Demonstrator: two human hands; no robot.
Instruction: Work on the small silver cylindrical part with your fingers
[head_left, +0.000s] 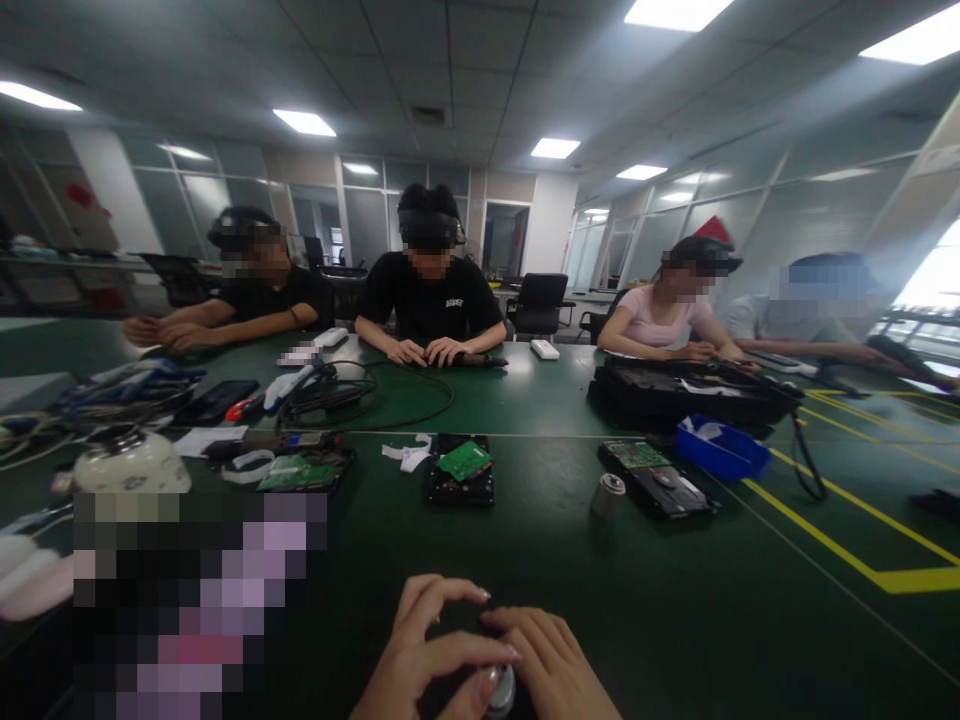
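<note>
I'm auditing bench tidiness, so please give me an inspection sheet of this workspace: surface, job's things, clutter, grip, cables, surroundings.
Surface: dark green table, with yellow tape lines on its right side.
Job's things: small silvery part at the bottom edge, between both hands and mostly hidden.
Clutter: drive with green board, second drive beside a metal cylinder, blue tray.
Grip: left hand and right hand meet over the part; whether either grips it cannot be told.
Cables: black cable looped mid-table.
Surroundings: other people seated across the table; ceiling lights, glass partitions.
</note>
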